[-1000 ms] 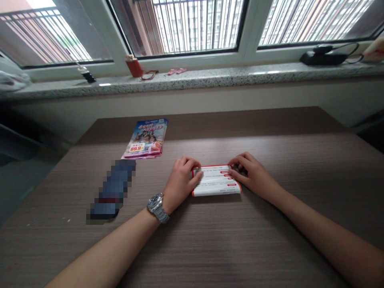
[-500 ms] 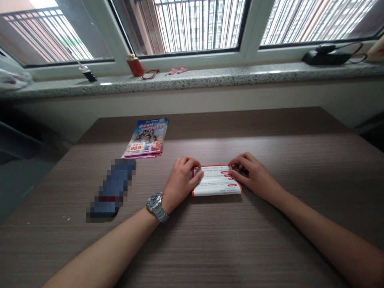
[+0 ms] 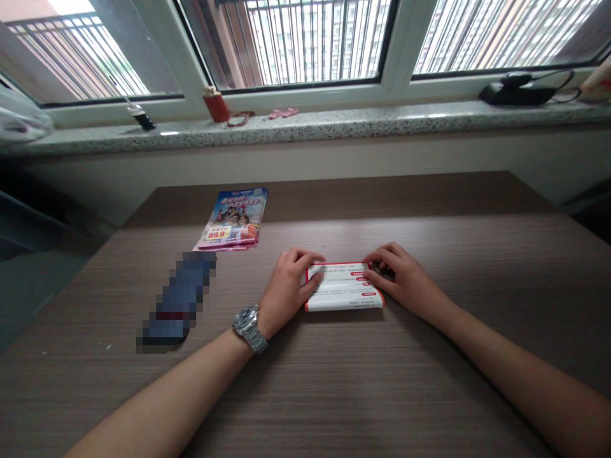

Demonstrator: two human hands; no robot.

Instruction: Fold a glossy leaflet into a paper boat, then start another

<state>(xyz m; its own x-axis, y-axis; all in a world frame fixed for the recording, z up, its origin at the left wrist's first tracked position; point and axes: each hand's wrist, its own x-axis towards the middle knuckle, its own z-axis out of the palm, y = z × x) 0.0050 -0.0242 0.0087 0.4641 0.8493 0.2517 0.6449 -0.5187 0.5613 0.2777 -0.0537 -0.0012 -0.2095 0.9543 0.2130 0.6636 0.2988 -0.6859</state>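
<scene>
A white leaflet with a red border and red headings (image 3: 341, 289) lies on the desk in front of me, apparently folded, its near edge curving up a little. At its left end is my left hand (image 3: 291, 280), thumb lying on the printed face and index finger along the far edge. The right end is between the thumb and fingers of my right hand (image 3: 401, 277), near the far corner. A metal watch (image 3: 251, 329) circles my left wrist. Both hands are closed on the leaflet, though the undersides of the fingers are hidden.
A stack of colourful flyers (image 3: 233, 219) lies at the back left of the brown desk (image 3: 305, 394). Nearer me is a blurred dark blue object (image 3: 181, 299). The granite sill (image 3: 334, 124) holds a red bottle-like item (image 3: 216, 105) and a black device with a cable (image 3: 520, 90).
My left index finger has slid slightly to the right along the leaflet's far edge. My right hand and the leaflet stay almost where they were.
</scene>
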